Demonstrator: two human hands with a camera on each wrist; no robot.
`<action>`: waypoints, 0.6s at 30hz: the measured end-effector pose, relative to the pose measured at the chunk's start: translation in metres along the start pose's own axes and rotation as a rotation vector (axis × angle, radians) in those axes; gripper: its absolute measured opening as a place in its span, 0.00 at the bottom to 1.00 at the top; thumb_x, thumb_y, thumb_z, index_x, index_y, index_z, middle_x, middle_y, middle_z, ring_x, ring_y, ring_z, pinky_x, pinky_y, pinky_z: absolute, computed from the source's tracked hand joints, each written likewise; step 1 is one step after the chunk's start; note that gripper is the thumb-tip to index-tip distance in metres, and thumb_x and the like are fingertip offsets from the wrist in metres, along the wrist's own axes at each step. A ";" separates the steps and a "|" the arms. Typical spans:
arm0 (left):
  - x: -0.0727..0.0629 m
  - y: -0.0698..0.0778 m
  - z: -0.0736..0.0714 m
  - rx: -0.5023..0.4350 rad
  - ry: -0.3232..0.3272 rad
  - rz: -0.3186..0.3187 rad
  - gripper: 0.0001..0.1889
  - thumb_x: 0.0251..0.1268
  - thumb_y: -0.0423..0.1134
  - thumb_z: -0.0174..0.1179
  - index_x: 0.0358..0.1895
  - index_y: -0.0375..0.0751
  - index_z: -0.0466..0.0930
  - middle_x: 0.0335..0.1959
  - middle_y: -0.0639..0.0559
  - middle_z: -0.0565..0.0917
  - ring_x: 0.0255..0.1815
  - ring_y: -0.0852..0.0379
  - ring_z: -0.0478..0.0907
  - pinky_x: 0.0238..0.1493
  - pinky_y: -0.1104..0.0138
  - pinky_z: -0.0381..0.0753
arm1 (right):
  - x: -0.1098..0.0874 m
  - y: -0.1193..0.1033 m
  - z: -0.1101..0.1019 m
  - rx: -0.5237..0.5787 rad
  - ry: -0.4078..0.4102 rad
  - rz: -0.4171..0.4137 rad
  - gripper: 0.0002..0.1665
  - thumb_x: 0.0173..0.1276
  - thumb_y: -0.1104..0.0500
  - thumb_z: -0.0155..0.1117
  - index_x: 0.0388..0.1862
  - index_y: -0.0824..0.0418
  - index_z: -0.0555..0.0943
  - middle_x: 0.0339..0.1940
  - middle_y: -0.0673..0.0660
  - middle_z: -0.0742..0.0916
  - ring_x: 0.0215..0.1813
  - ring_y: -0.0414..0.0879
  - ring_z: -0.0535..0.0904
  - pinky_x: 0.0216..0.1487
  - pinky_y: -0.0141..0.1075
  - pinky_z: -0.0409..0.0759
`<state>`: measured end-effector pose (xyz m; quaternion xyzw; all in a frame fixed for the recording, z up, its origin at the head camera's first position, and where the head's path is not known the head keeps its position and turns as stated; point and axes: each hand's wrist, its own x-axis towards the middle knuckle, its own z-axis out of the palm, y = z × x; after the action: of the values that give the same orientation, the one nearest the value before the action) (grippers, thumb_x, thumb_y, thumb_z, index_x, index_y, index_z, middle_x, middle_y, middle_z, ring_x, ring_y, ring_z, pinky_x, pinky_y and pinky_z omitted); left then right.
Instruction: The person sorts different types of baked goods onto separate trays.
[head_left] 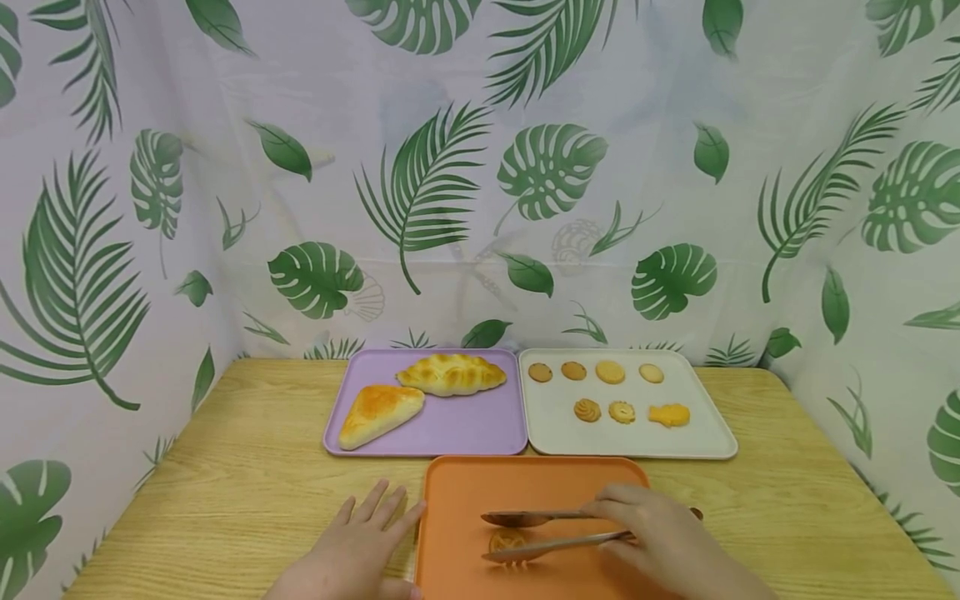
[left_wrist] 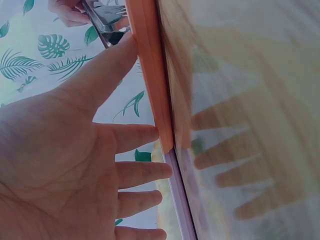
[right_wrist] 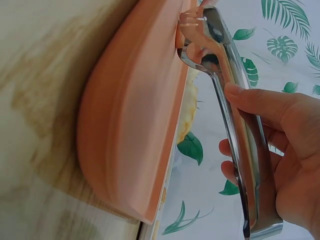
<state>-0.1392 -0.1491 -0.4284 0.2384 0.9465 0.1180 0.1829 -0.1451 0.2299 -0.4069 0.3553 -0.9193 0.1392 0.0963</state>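
Observation:
Metal tongs are gripped in my right hand, their ends pointing left over the orange tray. Between the two tong ends lies a small brown cookie on that tray. The right wrist view shows thumb and fingers around the arms of the tongs, with the tips down at the tray. My left hand has its fingers spread beside the tray's left edge. In the left wrist view, thumb and index finger of the left hand appear to touch the orange rim.
Behind stands a purple tray with a triangular bread and a braided bread. Right of it, a white tray bears several cookies and a fish-shaped one. A leaf-patterned cloth hangs around the wooden table.

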 end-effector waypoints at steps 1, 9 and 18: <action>0.000 0.000 0.000 -0.005 -0.002 -0.002 0.50 0.52 0.68 0.61 0.76 0.47 0.57 0.77 0.37 0.57 0.79 0.34 0.46 0.69 0.31 0.51 | 0.000 0.000 0.000 0.004 -0.011 0.010 0.23 0.49 0.54 0.79 0.47 0.51 0.86 0.42 0.44 0.84 0.40 0.37 0.80 0.37 0.32 0.82; -0.001 0.001 -0.001 -0.022 0.001 0.003 0.51 0.51 0.69 0.61 0.76 0.46 0.57 0.77 0.36 0.57 0.79 0.33 0.45 0.69 0.31 0.51 | 0.001 0.002 0.003 0.030 0.003 -0.008 0.23 0.51 0.55 0.78 0.49 0.49 0.85 0.40 0.42 0.83 0.38 0.34 0.78 0.36 0.31 0.80; -0.001 0.002 -0.002 0.001 0.007 0.002 0.52 0.49 0.70 0.61 0.76 0.47 0.57 0.77 0.36 0.57 0.79 0.34 0.46 0.69 0.31 0.52 | 0.002 0.002 0.004 -0.005 0.069 -0.056 0.23 0.47 0.56 0.79 0.45 0.50 0.86 0.39 0.42 0.84 0.38 0.35 0.79 0.35 0.31 0.81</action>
<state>-0.1385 -0.1482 -0.4263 0.2392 0.9469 0.1186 0.1791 -0.1487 0.2289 -0.4106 0.3754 -0.9056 0.1461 0.1328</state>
